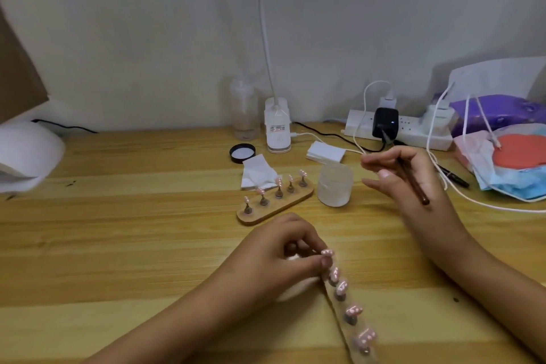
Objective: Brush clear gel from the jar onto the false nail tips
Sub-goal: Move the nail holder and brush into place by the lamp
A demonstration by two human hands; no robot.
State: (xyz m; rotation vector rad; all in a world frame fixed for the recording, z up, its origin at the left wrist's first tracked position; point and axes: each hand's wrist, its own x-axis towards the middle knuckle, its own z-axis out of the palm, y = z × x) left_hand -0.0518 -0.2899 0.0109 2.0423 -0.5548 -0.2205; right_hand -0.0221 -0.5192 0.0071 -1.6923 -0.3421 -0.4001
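**Gel brush in one hand, nail stand in the other**

A person works at a wooden counter (pixel 118 245), hands apart. The left hand (pixel 280 257) has its fingers and thumb curled round the far end of the near holder (pixel 344 331), a narrow wooden strip that runs toward the camera and carries a row of pink false nail tips (pixel 354 310) on small pegs. The right hand (pixel 410 174) is raised above the counter just right of the jar (pixel 335 185) and pinches a brown-handled brush (pixel 413 186). The handle's butt points back along the wrist, and the bristle end is too blurred to make out.

The frosted jar of clear gel stands open between the right hand and a second holder (pixel 274 207), which holds five more pink tips (pixel 279 182) upright. The jar's black lid (pixel 243 153) lies farther back beside folded white wipes (pixel 257 173). Behind these, against the wall, are a clear bottle (pixel 244 111), a white lamp base (pixel 277 127) and a power strip (pixel 413 133) with chargers plugged in. A white curing lamp (pixel 26 154) sits at the left edge, and face masks (pixel 508 174) lie at the right.
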